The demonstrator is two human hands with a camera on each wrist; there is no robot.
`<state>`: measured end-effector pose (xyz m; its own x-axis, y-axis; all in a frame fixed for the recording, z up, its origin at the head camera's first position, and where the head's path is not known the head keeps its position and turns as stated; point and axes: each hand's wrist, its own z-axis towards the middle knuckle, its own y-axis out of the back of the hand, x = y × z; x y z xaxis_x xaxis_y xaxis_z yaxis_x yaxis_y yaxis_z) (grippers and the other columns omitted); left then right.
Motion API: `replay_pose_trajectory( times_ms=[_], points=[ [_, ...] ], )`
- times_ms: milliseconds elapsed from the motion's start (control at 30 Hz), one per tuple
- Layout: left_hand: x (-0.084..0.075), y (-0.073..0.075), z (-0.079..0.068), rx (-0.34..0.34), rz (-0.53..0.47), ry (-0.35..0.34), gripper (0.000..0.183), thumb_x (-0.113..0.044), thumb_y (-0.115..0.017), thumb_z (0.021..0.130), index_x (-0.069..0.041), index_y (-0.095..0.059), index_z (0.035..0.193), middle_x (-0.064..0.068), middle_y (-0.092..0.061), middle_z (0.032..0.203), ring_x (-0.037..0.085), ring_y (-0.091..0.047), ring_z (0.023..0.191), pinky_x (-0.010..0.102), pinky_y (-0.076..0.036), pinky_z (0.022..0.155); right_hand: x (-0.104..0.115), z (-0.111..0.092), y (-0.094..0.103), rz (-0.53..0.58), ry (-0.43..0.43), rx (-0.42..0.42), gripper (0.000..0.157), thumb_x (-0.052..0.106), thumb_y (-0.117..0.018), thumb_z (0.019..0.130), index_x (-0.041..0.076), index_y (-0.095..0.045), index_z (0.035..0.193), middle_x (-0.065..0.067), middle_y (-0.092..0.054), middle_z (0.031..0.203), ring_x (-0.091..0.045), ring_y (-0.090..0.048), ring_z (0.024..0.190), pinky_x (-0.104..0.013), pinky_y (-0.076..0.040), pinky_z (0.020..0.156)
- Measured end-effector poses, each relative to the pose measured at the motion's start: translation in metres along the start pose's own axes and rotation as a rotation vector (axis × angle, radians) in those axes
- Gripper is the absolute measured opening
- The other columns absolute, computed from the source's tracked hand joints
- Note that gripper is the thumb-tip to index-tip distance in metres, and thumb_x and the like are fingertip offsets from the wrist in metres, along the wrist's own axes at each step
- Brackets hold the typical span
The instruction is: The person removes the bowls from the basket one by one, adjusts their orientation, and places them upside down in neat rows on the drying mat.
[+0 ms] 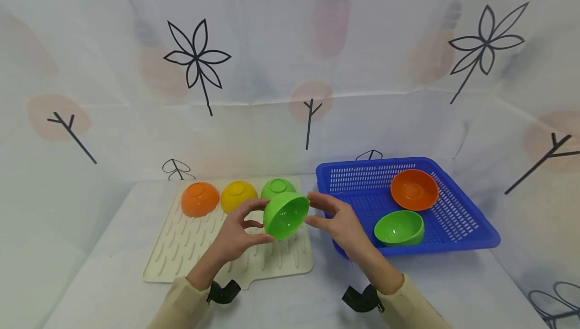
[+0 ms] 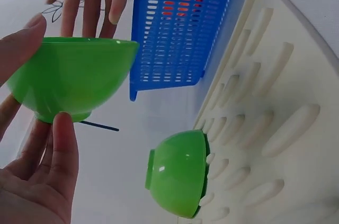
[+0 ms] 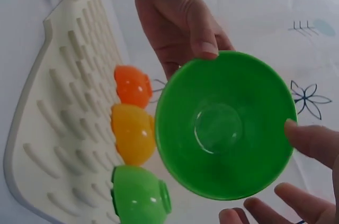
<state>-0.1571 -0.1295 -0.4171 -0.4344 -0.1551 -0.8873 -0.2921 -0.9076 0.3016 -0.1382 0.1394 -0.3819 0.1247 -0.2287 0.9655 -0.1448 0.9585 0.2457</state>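
Observation:
A green bowl (image 1: 286, 215) is held tilted on its side above the drying mat, its hollow turned toward the right hand. My left hand (image 1: 235, 233) grips it, with the thumb (image 3: 204, 41) at the rim and fingers against the outside and foot ring. On the other side, my right hand (image 1: 337, 220) has its fingers spread beside the bowl. Its thumb (image 3: 312, 142) overlaps the rim in the right wrist view, while the other fingertips (image 3: 257, 208) lie just off the edge.
On the cream ridged mat (image 1: 181, 258), an orange bowl (image 1: 200, 199), a yellow bowl (image 1: 237, 195) and another green bowl (image 1: 277, 186) lie upside down in a row. To the right, a blue basket (image 1: 453, 243) contains an orange bowl (image 1: 414, 190) and a green bowl (image 1: 399, 228). A patterned cloth (image 1: 254, 137) hangs behind.

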Motion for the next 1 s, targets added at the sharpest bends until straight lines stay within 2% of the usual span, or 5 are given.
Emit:
replay_pose_trajectory(
  times_ms=[133, 267, 567, 800, 1000],
  points=[
    [0.0, -0.002, -0.001, -0.007, 0.069, -0.021, 0.07, -0.011, -0.089, 0.074, -0.02, -0.058, 0.136, -0.001, -0.056, 0.131, 0.022, -0.053, 0.118, 0.048, -0.058, 0.083, 0.004, 0.001, -0.001, -0.028, -0.026, 0.022, 0.06, 0.033, -0.077, 0.087, 0.012, -0.057, 0.14, -0.007, -0.058, 0.139, -0.029, -0.049, 0.131, -0.059, -0.04, 0.105],
    [-0.005, -0.006, -0.001, -0.006, 0.153, -0.054, 0.07, -0.016, -0.091, 0.073, -0.024, -0.06, 0.135, -0.004, -0.055, 0.13, 0.02, -0.053, 0.115, 0.042, -0.059, 0.081, 0.009, 0.003, -0.004, -0.042, -0.05, 0.037, 0.059, 0.038, -0.074, 0.089, 0.013, -0.057, 0.14, -0.006, -0.059, 0.138, -0.029, -0.05, 0.13, -0.062, -0.037, 0.105],
    [-0.011, -0.011, -0.001, -0.013, 0.265, -0.18, 0.067, -0.021, -0.092, 0.07, -0.018, -0.065, 0.132, 0.001, -0.053, 0.127, 0.02, -0.052, 0.111, 0.032, -0.054, 0.08, 0.014, 0.004, -0.014, -0.023, -0.077, 0.027, 0.052, 0.038, -0.069, 0.093, 0.013, -0.06, 0.138, -0.011, -0.054, 0.142, -0.034, -0.047, 0.132, -0.068, -0.034, 0.104],
    [-0.013, -0.015, -0.001, -0.01, 0.274, -0.257, 0.067, -0.01, -0.092, 0.067, -0.012, -0.067, 0.129, 0.005, -0.052, 0.126, 0.021, -0.049, 0.112, 0.032, -0.051, 0.081, 0.013, 0.004, -0.02, -0.01, -0.054, 0.011, 0.056, 0.037, -0.07, 0.092, 0.007, -0.056, 0.138, -0.012, -0.054, 0.141, -0.039, -0.047, 0.133, -0.063, -0.039, 0.104],
    [-0.014, -0.015, 0.0, -0.01, 0.218, -0.257, 0.066, -0.017, -0.091, 0.068, -0.011, -0.067, 0.129, 0.006, -0.053, 0.13, 0.023, -0.047, 0.118, 0.036, -0.051, 0.086, 0.01, 0.003, -0.022, 0.056, -0.059, 0.026, 0.055, 0.031, -0.071, 0.093, 0.004, -0.054, 0.138, -0.015, -0.054, 0.14, -0.033, -0.056, 0.124, -0.056, -0.043, 0.104]
  ],
)
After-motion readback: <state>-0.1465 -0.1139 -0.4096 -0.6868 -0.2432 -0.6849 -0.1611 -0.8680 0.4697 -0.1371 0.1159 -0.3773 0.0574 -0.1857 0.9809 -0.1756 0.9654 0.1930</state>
